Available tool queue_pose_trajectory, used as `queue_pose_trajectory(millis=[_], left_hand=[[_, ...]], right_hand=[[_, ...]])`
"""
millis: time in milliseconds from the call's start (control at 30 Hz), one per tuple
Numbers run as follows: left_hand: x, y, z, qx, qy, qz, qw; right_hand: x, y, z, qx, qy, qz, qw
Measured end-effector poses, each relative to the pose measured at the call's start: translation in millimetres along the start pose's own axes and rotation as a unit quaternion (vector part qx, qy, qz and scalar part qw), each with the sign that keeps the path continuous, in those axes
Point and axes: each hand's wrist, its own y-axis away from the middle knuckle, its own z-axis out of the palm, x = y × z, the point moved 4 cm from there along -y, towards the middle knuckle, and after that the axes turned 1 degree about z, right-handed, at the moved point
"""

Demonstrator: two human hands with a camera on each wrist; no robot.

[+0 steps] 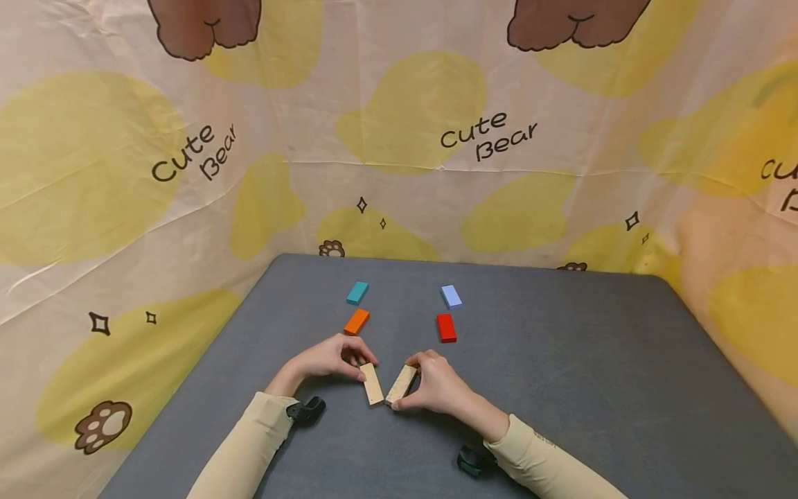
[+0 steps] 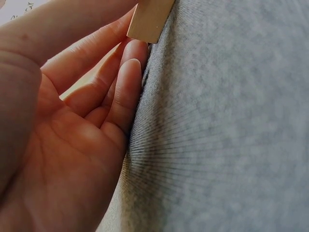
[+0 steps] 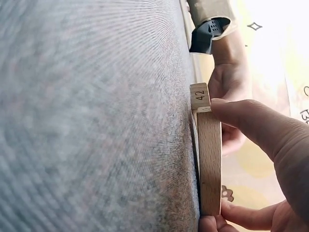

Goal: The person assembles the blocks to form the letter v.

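Note:
Two plain wooden blocks lie close together on the grey table in the head view, slanting toward each other at their near ends. My left hand pinches the left wooden block near its far end with thumb and fingers. The right wooden block is held lengthwise between the thumb and fingers of my right hand. In the right wrist view, the number 42 shows on the end of one block, beside the long side of the other block. Only a corner of a wooden block shows in the left wrist view.
Beyond my left hand lie an orange block and a teal block. A red block and a light blue block lie beyond my right hand. A printed cloth stands behind the grey table.

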Motion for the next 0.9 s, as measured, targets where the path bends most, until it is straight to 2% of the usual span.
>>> queue_pose_trajectory(millis=[900], left_hand=[[3.6, 1.5, 0.9, 0.005, 0.002, -0.015, 0.9999]], right_hand=[[-2.2, 0.4, 0.1, 0.006, 0.014, -0.003, 0.9999]])
